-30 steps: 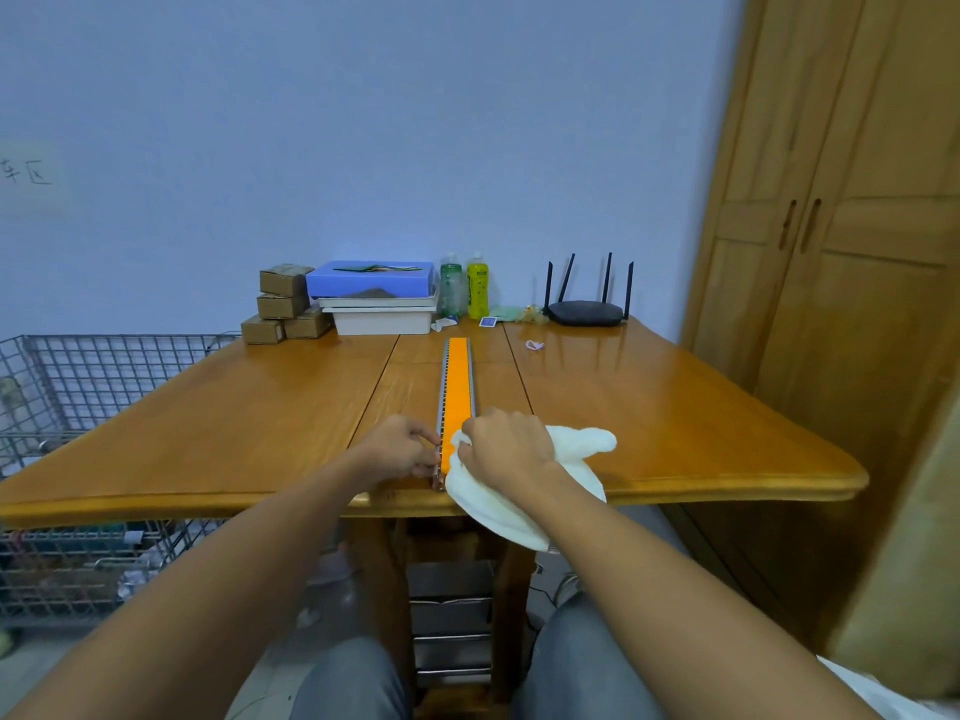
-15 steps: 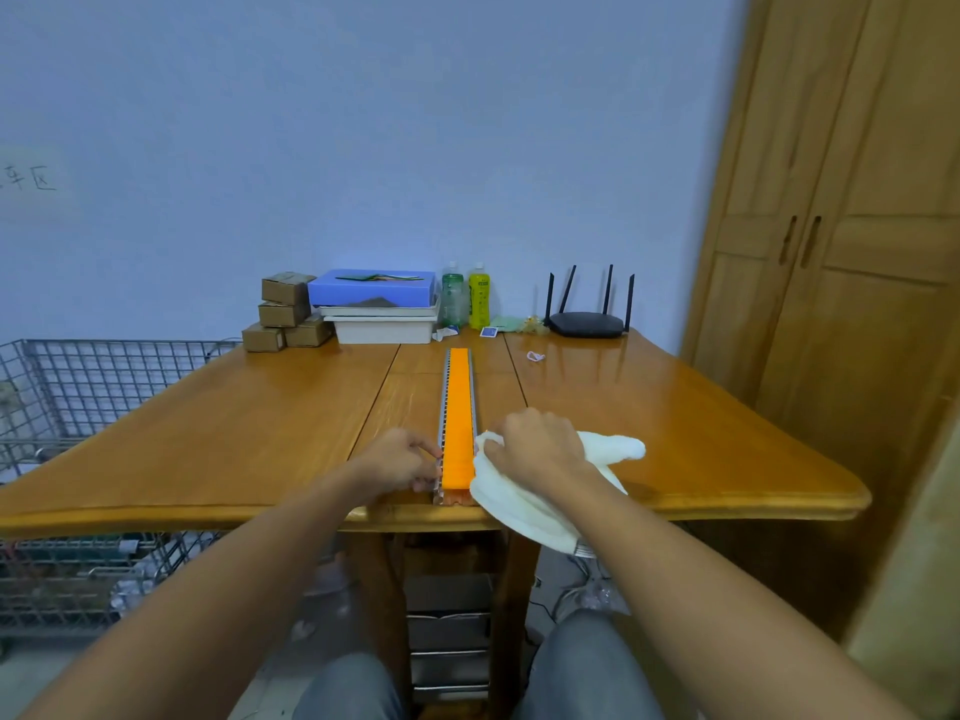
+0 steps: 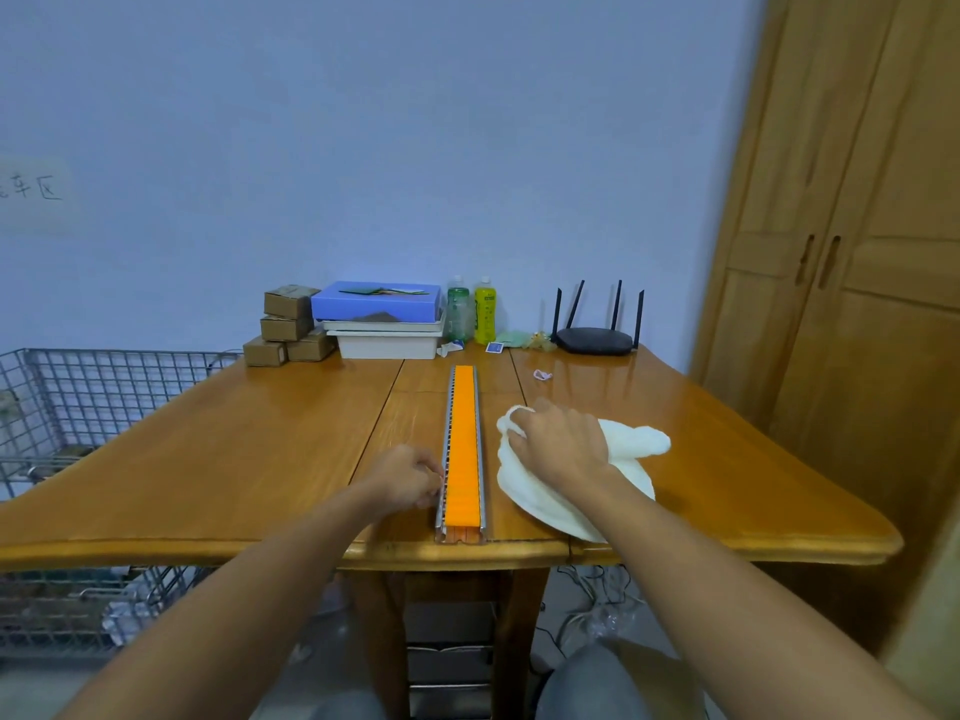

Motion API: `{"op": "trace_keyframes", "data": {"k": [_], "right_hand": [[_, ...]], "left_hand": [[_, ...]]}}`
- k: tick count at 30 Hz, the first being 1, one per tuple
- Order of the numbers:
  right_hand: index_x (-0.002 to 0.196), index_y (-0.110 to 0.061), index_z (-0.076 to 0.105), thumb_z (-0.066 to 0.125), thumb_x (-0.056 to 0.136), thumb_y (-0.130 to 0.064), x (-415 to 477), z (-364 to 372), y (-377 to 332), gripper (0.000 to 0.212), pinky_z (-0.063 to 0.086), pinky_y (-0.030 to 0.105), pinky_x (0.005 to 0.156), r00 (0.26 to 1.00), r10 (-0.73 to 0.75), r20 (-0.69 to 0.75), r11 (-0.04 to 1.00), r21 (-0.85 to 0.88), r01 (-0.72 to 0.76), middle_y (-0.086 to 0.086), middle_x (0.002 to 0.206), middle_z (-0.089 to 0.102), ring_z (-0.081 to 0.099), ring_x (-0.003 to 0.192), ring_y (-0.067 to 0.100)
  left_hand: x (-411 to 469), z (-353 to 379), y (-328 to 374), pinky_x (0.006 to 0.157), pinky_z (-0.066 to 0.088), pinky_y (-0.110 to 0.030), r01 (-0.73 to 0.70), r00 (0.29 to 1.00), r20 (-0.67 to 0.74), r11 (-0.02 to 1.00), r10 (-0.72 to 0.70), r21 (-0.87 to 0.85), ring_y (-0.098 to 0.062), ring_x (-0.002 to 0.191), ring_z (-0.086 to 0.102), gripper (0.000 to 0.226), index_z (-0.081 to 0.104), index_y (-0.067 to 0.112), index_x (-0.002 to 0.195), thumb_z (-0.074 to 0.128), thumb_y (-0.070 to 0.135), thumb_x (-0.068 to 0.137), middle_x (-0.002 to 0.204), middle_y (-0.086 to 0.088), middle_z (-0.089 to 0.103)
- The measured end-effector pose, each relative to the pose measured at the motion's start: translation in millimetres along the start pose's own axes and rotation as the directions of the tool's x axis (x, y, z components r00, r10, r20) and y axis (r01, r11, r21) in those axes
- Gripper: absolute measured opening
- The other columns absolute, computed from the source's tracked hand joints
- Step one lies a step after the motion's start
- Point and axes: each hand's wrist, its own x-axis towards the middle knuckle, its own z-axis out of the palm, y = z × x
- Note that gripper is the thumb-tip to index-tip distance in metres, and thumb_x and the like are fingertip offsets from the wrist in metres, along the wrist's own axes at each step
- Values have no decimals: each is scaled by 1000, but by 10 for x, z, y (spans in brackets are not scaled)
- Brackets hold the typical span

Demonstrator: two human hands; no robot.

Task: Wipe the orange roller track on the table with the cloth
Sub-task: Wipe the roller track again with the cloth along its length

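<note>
The orange roller track (image 3: 462, 444) lies lengthwise down the middle of the wooden table (image 3: 208, 459), its near end at the front edge, with metal rails on both sides. My left hand (image 3: 408, 480) rests against the track's left rail near the near end, fingers curled on it. My right hand (image 3: 563, 444) presses on the white cloth (image 3: 631, 446), which lies flat on the table just right of the track, apart from the orange surface. Part of the cloth is hidden under my hand.
At the table's far edge stand small cardboard boxes (image 3: 288, 324), a blue box on white trays (image 3: 382, 317), two bottles (image 3: 472, 314) and a black router (image 3: 597, 337). A wire basket cart (image 3: 78, 397) is at the left, a wooden wardrobe (image 3: 857, 278) at the right.
My right hand has carried the cloth off the track's near end and set it on the table to the right. My left hand stays at the left rail.
</note>
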Motion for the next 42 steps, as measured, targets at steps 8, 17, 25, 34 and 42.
{"op": "trace_keyframes", "data": {"k": [8,17,25,34,42], "right_hand": [[117,-25,67,49,102,-36,259,239,108,26,47,37,76,986,-3,-166,996,-91,-12,7,117,66,62,102,26],[111,-25,72,76,87,-25,174,686,201,24,46,39,65,979,98,-179,991,-70,-112,6,93,65,61,81,26],[120,-29,68,65,94,-28,64,918,146,26,45,41,71,986,161,-33,986,-32,-162,3,99,64,58,86,24],[141,-35,51,34,105,-44,3,945,88,40,40,46,93,970,217,112,976,-22,-216,0,130,61,55,117,24],[141,-34,51,27,104,-50,-16,946,79,47,31,50,108,962,197,191,980,-26,-196,2,135,60,54,123,26]], "left_hand": [[106,-8,-41,64,52,-26,-12,1000,-3,1000,12,-12,-15,75,64,14,67,11,103,60,3,95,93,-12,69],[177,113,-52,61,49,-22,-71,987,-143,997,74,26,-11,73,63,10,66,15,100,56,13,101,86,-4,67],[233,84,-96,59,49,-20,-84,986,-147,996,85,8,-11,69,63,12,67,13,97,57,11,101,82,-5,68],[275,97,-139,60,51,-24,-90,984,-156,996,88,-8,-12,68,62,12,67,15,97,56,13,102,81,-5,68],[314,96,-146,60,51,-25,-86,983,-166,996,83,-6,-13,67,62,12,68,15,97,57,14,102,83,-6,70]]}}
